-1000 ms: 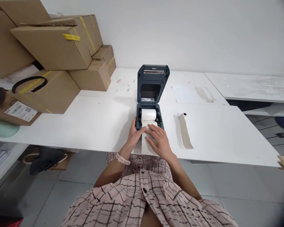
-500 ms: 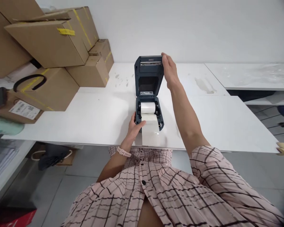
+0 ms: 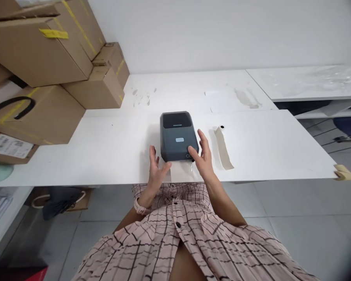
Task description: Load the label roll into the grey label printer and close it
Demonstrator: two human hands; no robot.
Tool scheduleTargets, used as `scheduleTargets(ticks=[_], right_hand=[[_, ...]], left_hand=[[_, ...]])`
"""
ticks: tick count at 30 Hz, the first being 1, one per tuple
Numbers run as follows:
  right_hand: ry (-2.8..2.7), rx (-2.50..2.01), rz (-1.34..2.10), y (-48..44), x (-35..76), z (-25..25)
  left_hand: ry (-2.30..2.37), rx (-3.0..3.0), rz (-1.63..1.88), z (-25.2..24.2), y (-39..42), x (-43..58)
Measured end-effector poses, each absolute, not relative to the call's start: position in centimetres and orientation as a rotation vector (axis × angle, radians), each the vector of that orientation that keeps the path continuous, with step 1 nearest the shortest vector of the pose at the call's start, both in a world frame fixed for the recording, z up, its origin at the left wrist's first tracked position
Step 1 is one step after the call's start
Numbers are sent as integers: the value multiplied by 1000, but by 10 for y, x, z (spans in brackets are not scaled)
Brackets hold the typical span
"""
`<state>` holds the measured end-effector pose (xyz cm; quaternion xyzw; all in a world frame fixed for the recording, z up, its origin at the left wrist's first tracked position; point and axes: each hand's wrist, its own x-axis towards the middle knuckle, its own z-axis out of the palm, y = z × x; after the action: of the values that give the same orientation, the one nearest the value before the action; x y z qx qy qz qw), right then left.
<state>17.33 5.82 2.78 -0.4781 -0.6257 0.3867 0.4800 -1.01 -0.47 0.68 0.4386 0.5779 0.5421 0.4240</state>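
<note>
A dark blue-grey label printer (image 3: 179,134) sits with its lid down on the white table. A pale strip of label paper (image 3: 179,173) sticks out of its front edge and reaches the table's near side. My right hand (image 3: 204,158) is at the printer's right front corner, fingers spread, its thumb on the lid near a small button. Just off the left front corner is my left hand (image 3: 157,171), fingers apart and holding nothing. The label roll inside the printer is hidden by the lid.
To the right of the printer lies a small roll with a brown strip (image 3: 224,150) unrolled from it. A white sheet (image 3: 217,101) lies behind that. Cardboard boxes (image 3: 46,50) are stacked at the left. The white table (image 3: 280,148) ends just in front of my body.
The printer's lid has swung down from upright to closed. My right hand came down with it to the front corner. My left hand has let go of the paper and moved slightly left.
</note>
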Motion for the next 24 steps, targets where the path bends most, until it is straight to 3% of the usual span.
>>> scheduleTargets(ticks=[4,10,24], right_hand=[[-1286,-1112,1286,64,169,11],[-1167,-1136,1371,59,169,5],[-1315,-1194,1047,59,163,-22]], left_hand=[[1435,985,1361,18,12,-7],[1322,891,1275,14,31,-7],[1480,975,1395,-2,13,7]])
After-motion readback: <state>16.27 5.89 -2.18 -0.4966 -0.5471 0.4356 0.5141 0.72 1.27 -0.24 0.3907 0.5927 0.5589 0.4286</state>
